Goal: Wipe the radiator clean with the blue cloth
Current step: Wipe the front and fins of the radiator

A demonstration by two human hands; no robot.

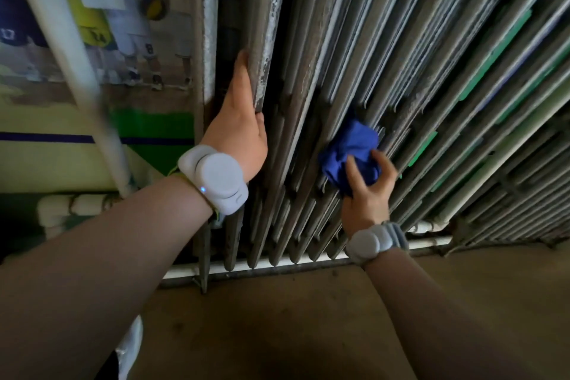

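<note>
- Pressing a bunched blue cloth [348,157] against the radiator [324,77], the right hand [367,191] sits low on the fins, right of centre.
- Right grip: thumb and fingertips curled round the cloth, which is wadded into a ball between the hand and the metal.
- Left hand [239,129]: placed on the leftmost section of the radiator, thumb lying along the front of one fin, fingers wrapped round its edge and hidden behind it.
- Left grip: narrow, closed round that fin.
- Radiator: a long row of grey vertical fins, paint flaked and rusty on the left sections; it stands just above the floor [293,318].
- White pipe [246,265]: runs horizontally beneath the fins, close to the floor.
- Second white pipe [61,49]: crosses the wall diagonally at left, blurred.
- Wall poster [123,9]: left of the radiator, showing figures in sports kit and a ball.
- Each wrist carries a white band-mounted device [216,182]; the left one shows a small blue light.
</note>
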